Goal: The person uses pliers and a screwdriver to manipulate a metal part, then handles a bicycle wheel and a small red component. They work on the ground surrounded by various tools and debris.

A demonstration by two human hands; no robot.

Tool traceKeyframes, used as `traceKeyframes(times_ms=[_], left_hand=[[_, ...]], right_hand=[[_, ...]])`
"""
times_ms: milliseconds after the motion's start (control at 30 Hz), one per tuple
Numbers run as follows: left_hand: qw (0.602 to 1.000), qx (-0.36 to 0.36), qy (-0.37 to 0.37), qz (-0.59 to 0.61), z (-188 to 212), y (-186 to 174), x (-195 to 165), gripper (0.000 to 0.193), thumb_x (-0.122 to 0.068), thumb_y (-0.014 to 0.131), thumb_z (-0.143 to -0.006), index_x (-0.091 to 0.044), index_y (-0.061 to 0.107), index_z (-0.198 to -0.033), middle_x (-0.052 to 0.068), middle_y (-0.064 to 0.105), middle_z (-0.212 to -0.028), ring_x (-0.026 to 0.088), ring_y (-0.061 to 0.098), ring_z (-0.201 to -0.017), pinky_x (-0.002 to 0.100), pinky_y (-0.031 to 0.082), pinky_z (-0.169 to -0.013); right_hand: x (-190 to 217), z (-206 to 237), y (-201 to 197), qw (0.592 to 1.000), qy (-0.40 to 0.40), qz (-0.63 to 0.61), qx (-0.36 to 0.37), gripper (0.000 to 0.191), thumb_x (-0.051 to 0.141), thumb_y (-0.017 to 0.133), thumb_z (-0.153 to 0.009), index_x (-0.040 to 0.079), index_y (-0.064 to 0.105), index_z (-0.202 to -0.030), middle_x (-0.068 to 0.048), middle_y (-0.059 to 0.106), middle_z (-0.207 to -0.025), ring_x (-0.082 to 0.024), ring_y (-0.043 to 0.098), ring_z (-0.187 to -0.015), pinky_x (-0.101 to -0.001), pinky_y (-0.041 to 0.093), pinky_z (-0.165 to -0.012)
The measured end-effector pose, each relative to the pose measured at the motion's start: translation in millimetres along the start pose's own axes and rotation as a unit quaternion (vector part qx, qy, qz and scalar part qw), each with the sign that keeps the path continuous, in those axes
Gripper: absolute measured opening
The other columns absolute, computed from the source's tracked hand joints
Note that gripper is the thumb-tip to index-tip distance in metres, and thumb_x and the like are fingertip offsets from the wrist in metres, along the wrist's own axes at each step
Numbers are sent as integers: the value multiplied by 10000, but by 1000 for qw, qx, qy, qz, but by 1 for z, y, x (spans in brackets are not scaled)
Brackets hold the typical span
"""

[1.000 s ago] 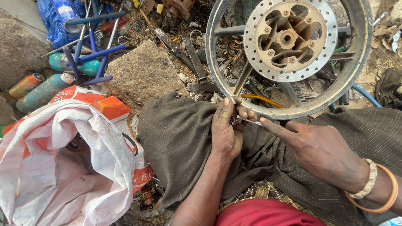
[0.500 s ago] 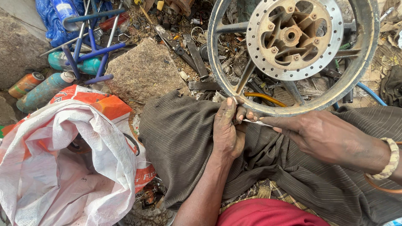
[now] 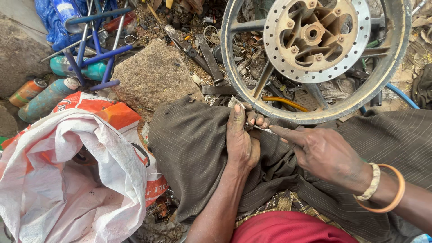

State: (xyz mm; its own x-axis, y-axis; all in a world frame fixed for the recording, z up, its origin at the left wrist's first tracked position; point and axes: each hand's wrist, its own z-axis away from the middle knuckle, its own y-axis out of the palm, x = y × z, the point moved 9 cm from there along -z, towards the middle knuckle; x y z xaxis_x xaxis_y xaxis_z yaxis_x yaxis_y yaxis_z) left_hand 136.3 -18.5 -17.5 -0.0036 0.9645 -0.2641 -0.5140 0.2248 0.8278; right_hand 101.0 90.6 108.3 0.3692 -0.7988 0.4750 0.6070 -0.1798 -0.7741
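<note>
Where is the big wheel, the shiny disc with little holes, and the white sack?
wheel (image 3: 390, 67), head view, on the right side of its rim.
brake disc (image 3: 279, 54), head view, on its drilled metal ring, left side.
white sack (image 3: 85, 180), head view, on its crumpled white front.

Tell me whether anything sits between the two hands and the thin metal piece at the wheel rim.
Nothing visible does. The left hand and right hand both already touch the thin silvery metal piece, just below the dirty metal wheel rim, over the dark striped cloth.
</note>
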Motion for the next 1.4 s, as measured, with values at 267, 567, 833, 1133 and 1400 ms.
traceKeyframes(times_ms=[267, 567, 833, 1133, 1400], left_hand=[[1000, 18, 11, 19, 1, 4, 1, 312, -367, 527, -1111, -59, 570, -1090, 0, 497, -762, 146, 545, -757, 338, 512, -749], [997, 40, -30, -58, 5, 7, 6, 335, -353, 456, -1122, -43, 579, -1095, 25, 547, -769, 162, 598, -775, 373, 557, -796], [999, 13, -9, -36, 1, -3, 5, 343, -388, 494, -1112, -56, 568, -1071, 7, 526, -744, 147, 583, -748, 351, 553, -779], [999, 34, 4, -24, 5, 1, 5, 337, -355, 491, -1135, -30, 577, -1114, 16, 532, -765, 146, 567, -746, 348, 532, -752], [996, 47, -38, -68, 8, 8, 6, 367, -337, 452, -1125, 0, 597, -1128, 37, 551, -745, 164, 585, -740, 397, 559, -791]], right_hand=[[-11, 9, 11, 998, 57, -26, -13, 522, 194, 694, -892, 305, 640, -1399, -129, 754, -786, -332, 706, -624, -473, 561, -621], [-12, -2, -11, 996, 21, -21, 88, 679, 106, 680, -790, 335, 631, -1427, -142, 781, -967, -335, 752, -775, -471, 589, -758], [-20, 3, 17, 988, 105, 60, 99, 631, 159, 661, -883, 374, 596, -1472, -134, 695, -647, -294, 684, -578, -434, 578, -618], [-20, 15, 26, 986, 130, 57, 92, 482, 164, 556, -954, 310, 597, -1412, -42, 716, -689, -255, 676, -550, -417, 570, -571], [-47, 3, 19, 985, 78, -6, 152, 536, 241, 615, -913, 327, 631, -1441, -159, 733, -723, -288, 727, -662, -447, 586, -760]])
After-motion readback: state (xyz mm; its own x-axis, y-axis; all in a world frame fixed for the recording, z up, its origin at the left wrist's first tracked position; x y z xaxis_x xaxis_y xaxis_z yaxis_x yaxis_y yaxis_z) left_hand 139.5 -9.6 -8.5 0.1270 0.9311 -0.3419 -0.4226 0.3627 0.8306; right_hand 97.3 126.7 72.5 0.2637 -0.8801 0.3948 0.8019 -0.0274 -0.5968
